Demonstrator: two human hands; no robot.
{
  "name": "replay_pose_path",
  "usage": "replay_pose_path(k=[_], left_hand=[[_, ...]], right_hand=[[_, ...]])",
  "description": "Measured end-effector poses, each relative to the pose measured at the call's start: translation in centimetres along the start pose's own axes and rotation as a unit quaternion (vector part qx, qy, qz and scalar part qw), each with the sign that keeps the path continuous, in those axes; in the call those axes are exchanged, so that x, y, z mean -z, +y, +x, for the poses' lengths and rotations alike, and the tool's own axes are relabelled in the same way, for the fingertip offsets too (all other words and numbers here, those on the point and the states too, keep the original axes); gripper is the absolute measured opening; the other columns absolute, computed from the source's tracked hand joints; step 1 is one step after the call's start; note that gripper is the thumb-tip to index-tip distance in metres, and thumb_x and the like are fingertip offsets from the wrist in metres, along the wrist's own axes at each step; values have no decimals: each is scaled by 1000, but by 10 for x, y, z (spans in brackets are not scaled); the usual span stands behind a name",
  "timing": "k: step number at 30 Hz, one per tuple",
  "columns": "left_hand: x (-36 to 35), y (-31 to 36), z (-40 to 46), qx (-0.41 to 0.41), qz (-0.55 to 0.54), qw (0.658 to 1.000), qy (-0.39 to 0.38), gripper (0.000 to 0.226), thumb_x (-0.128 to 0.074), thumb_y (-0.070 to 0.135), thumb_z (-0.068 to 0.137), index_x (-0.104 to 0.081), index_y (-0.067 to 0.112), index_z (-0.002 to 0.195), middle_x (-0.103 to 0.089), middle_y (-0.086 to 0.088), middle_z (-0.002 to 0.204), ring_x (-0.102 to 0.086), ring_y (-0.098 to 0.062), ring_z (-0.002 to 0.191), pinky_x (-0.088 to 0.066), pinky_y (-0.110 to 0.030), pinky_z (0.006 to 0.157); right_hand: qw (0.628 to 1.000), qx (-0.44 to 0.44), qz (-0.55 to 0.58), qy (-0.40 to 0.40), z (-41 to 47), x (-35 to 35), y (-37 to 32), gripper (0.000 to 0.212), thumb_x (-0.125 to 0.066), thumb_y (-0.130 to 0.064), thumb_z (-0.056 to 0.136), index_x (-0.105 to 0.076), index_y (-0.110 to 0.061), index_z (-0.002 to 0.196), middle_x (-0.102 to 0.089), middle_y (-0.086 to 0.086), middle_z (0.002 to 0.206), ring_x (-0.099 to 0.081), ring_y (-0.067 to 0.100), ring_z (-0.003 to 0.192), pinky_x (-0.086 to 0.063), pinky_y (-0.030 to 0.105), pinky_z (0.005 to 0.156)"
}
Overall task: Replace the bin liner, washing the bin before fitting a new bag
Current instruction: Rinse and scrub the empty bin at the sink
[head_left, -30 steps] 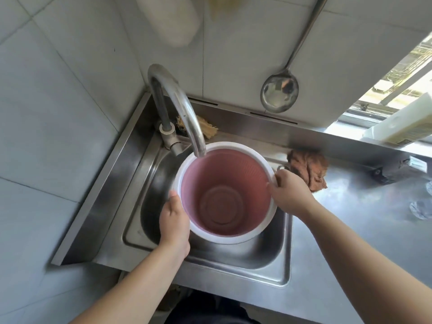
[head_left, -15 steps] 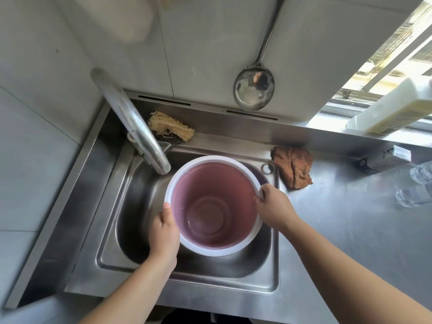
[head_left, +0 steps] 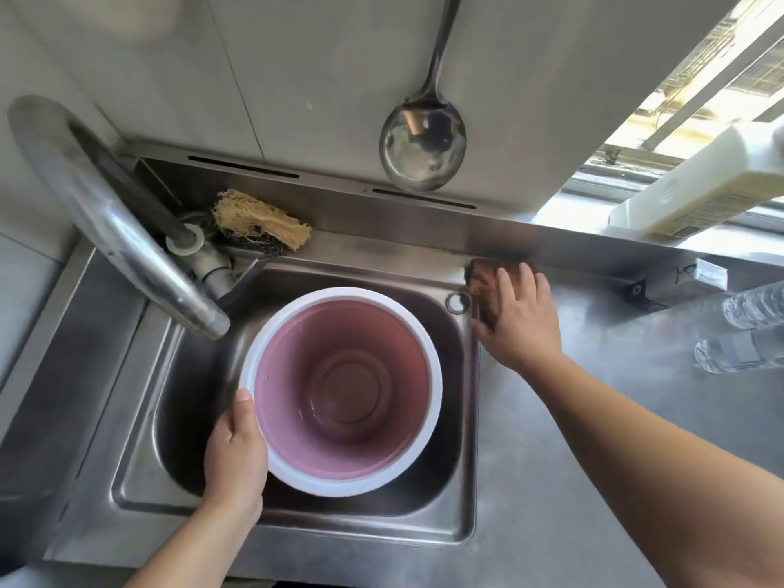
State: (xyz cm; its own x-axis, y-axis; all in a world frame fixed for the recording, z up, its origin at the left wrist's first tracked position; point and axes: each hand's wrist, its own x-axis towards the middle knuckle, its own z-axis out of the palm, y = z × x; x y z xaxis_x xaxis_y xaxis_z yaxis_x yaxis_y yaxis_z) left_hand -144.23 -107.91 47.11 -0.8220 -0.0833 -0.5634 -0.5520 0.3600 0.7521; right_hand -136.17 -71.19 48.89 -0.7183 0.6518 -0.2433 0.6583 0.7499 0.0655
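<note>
A pink bin (head_left: 343, 388) with a white rim stands upright in the steel sink (head_left: 140, 460), with a little water in its bottom. My left hand (head_left: 235, 456) grips the rim at its near left side, thumb over the edge. My right hand (head_left: 519, 320) is off the bin and lies fingers spread on a brown cloth (head_left: 483, 275) on the counter by the sink's far right corner. The cloth is mostly hidden under the hand. The tap spout (head_left: 127, 235) ends just left of the bin's rim; no water runs from it.
A loofah scrubber (head_left: 259, 220) lies behind the tap base. A steel ladle (head_left: 422, 146) hangs on the tiled wall. A pale bottle (head_left: 695, 188) lies on the window sill, and clear plastic bottles (head_left: 746, 328) lie on the steel counter (head_left: 594, 481) at the right.
My right hand has let go of the bin's rim and moved right onto the brown cloth. The bin now sits lower in the sink, off from under the spout.
</note>
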Motion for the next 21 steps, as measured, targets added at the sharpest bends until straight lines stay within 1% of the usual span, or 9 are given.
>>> replay_pose_path(k=[3, 5, 7, 10, 13, 14, 16, 18, 21], left_hand=[[-2, 0, 0, 0, 1, 1000, 8, 60, -37, 62, 97, -62, 16, 127, -67, -2, 119, -60, -25, 114, -46, -49, 104], [-3, 0, -1, -3, 1, 1000, 15, 60, -37, 61, 97, -62, 15, 126, -68, -2, 118, -61, -25, 112, -47, -47, 102], [-3, -1, 0, -4, 1, 1000, 20, 60, -37, 61, 97, -63, 15, 125, -68, -2, 117, -61, -24, 112, -47, -47, 102], [-3, -2, 1, -3, 3, 1000, 23, 59, -37, 61, 96, -63, 16, 124, -68, 0, 116, -61, -23, 110, -47, -46, 101], [-3, -2, 0, -5, 3, 1000, 26, 59, -37, 62, 95, -64, 16, 121, -70, 1, 112, -63, -23, 108, -48, -45, 99], [-3, -2, 0, -4, 3, 1000, 26, 59, -37, 63, 95, -64, 17, 120, -70, 2, 111, -63, -22, 107, -49, -45, 98], [-3, -2, 1, 0, 0, 1000, 25, 58, -37, 63, 95, -65, 18, 120, -70, 4, 110, -63, -20, 106, -49, -44, 97], [-3, -2, 1, 3, 1, 1000, 23, 57, -37, 63, 95, -65, 20, 119, -70, 5, 109, -64, -19, 105, -49, -42, 95], [-2, -1, 1, 2, 4, 1000, 19, 55, -37, 62, 96, -65, 21, 120, -70, 7, 110, -63, -19, 106, -49, -40, 94]], right_hand=[[1000, -1, -1, -25, 15, -9, 4, 100, -43, -78, 78, -7, -25, 155, -3, 12, 164, -4, 39, 149, -20, 54, 117], [999, 3, -11, -30, 22, -15, 4, 98, -33, -82, 78, -5, -28, 155, -2, 11, 165, -2, 38, 149, -15, 55, 118], [999, 7, -10, -37, 26, -23, 5, 89, -23, -79, 83, -6, -29, 156, -2, 11, 165, -1, 39, 149, -12, 55, 119], [999, 6, 20, -46, 28, -37, 6, 76, -19, -66, 93, -8, -27, 157, -3, 12, 165, 0, 40, 149, -10, 54, 120], [998, 7, 49, -32, 30, -42, 6, 66, -22, -54, 99, -13, -21, 157, -7, 15, 164, -1, 42, 148, -9, 51, 122], [998, 8, 62, -27, 30, -41, 5, 63, -25, -47, 101, -16, -18, 156, -9, 15, 164, -3, 42, 148, -12, 51, 121], [996, 6, 86, -15, 29, -40, 5, 57, -31, -31, 101, -20, -12, 154, -14, 14, 163, -7, 41, 147, -24, 55, 117], [995, -4, 102, -3, 28, -39, 4, 55, -33, -19, 99, -23, -9, 152, -19, 12, 162, -10, 38, 147, -33, 55, 112], [991, -11, 130, 16, 30, -31, 2, 46, -34, -12, 98, -38, -2, 142, -34, 15, 154, -21, 38, 144, -36, 51, 108]])
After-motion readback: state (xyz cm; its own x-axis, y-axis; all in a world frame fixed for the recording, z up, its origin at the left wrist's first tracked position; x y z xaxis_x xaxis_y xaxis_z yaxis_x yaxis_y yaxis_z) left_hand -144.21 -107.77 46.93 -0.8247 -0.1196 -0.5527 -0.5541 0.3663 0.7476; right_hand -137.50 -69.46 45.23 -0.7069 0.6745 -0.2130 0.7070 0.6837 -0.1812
